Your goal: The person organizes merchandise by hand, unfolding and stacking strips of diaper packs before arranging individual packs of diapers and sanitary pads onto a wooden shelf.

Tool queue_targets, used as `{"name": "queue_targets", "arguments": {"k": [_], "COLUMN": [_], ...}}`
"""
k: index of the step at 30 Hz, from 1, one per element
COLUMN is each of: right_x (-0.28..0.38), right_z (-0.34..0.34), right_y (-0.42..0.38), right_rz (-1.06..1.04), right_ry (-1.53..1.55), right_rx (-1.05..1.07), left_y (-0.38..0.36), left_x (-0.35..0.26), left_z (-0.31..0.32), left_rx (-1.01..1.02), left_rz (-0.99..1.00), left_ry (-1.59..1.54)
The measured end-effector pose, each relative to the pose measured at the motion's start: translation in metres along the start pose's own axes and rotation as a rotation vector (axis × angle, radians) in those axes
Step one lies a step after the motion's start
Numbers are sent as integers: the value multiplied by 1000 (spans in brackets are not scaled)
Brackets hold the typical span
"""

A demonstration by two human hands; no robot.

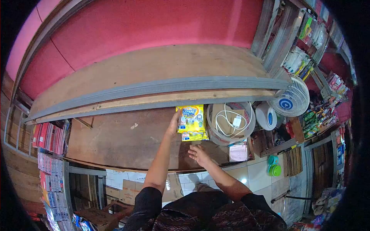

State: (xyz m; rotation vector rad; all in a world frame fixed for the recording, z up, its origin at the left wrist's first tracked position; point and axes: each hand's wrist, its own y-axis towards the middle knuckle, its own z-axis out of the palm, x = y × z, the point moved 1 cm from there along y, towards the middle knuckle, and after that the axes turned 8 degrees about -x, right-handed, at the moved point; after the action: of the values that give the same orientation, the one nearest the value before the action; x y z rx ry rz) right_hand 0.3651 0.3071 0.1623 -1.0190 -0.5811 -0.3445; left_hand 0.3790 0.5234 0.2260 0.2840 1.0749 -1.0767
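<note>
Packs of bright yellow printed plastic, flat and rectangular, are found directly to the right of the left hand (175, 121), one overlapping the other. The upper pack (190, 118) is gripped by that hand along its left edge; most of the fingers are hidden, so the exact finger placement cannot be confirmed. The edge hold appears chosen to leave the printed face uncovered and to keep the pack aligned with the lower pack (193, 137), which protrudes toward the wearer. Whether the upper pack rests on the lower one or is held slightly above it cannot be determined.

The right hand (199, 155) is open and holds nothing, fingers spread, just on the near side of the lower pack and apart from it. Its position presumably keeps it available to steady the near edge.

Both hands are over the brown wooden tabletop (115, 140). Beyond the left hand runs a grey metal shelf rail (154, 86). Right of the packs, and beyond the right hand, stands a round whitish plastic tub (225, 141), which seems to serve to contain a white power adapter with a looped cord (236, 122). Well to the right of the right hand lies a pink-and-white printed paper block (238, 153), near the tub.
</note>
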Motion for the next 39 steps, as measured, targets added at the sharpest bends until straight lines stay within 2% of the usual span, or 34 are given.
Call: {"name": "queue_targets", "arguments": {"k": [3,4,6,10,12,15,17,19,22,25,28,32,34,37,39], "right_x": [8,13,28,51,42,25,14,4,2,14,18,11,1,-17,-23], "right_z": [7,9,15,23,19,6,-4,-13,-17,-15,-15,-13,-13,-1,11], "right_y": [14,25,46,55,49,55,60,60,68,55,57,56,54,37,19], "right_rz": [19,10,3,21,15,55,28,-49,-16,-119,-94,-108,-100,-140,-182], "right_ry": [-3,12,35,-76,-84,-115,-166,-175,-145,-220,-209,-292,-314,-311,-366], "right_rx": [83,142,256,263,226,144,44,-105,-214,-256,-279,-275,-226,-254,-231], "left_y": [3,8,44,41,37,29,3,0,-1,17,30,31,-8,-37,-67], "left_x": [6,17,49,45,35,30,7,6,6,16,25,37,14,11,14], "left_z": [14,23,11,9,-1,-5,10,8,5,-12,-29,-47,-25,-31,-39], "left_rx": [31,-29,-164,-302,-192,-7,-61,-3,-32,-22,-45,-179,-241,-205,-225], "left_rz": [-27,175,333,280,274,103,89,53,70,6,-13,-41,-38,-17,73], "left_ry": [125,269,534,493,456,150,228,127,51,49,187,291,359,361,413]}}
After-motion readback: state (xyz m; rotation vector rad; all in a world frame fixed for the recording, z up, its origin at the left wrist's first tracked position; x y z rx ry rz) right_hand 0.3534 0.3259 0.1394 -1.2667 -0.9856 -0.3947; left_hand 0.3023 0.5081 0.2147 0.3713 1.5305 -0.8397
